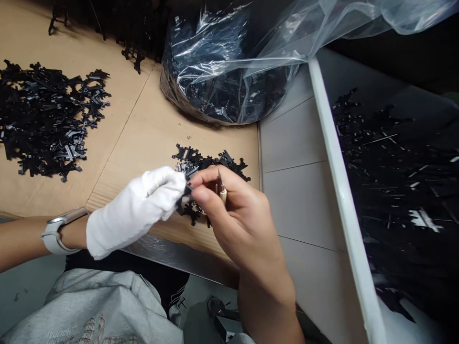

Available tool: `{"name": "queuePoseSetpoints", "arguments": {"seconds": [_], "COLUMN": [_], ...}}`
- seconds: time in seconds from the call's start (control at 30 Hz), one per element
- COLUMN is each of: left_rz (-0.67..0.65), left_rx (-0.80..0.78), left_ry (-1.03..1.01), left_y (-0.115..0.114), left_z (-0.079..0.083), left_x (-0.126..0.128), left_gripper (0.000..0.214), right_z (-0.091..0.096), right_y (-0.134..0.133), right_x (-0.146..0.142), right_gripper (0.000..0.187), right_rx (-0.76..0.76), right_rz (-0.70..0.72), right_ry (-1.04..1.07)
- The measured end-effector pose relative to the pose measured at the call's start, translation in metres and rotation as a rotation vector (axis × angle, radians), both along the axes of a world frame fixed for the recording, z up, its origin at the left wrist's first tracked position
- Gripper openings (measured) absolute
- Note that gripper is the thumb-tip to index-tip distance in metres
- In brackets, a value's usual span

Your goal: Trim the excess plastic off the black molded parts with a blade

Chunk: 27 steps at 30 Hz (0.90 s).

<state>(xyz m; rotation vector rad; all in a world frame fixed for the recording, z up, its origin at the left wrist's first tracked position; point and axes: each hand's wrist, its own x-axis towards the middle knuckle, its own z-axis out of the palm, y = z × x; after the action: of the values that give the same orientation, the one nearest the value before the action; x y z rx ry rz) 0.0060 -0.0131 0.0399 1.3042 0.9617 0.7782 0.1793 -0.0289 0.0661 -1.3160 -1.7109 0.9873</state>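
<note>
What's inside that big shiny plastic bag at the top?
The plastic bag holds many small black plastic parts, heaped together. Glare and crinkles hide those deeper in, so their number can't be told.

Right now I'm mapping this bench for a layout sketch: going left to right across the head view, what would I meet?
Big pile of black parts → watch → gloved left hand → bare right hand holding a small blade → white bin rim → black parts in the bin.
</note>
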Motion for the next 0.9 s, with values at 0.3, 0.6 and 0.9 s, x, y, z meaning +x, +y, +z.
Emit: {"name": "queuePoseSetpoints", "arguments": {"seconds": [0.3,0.6,0.9], "left_rz": [0.092,0.059,-0.034], "left_rx": [0.063,0.020,-0.040], "left_ry": [0.002,0.019,-0.003], "left_y": [0.004,0.005,0.005], "left_z": [0.003,0.001,0.006], "left_x": [-0.005,-0.009,-0.010], "left_gripper": [0.035,0.035,0.035], "right_z": [-0.018,-0.019,-0.015], "right_y": [-0.001,-0.001,0.000], "right_x": [0.008,0.007,0.008], "right_gripper": [0.023,0.026,0.027], "right_rx": [0.469,0.442,0.406], "right_rz": [0.091,0.111,0.064], "right_ry": [-0.202,-0.152,-0.092]}}
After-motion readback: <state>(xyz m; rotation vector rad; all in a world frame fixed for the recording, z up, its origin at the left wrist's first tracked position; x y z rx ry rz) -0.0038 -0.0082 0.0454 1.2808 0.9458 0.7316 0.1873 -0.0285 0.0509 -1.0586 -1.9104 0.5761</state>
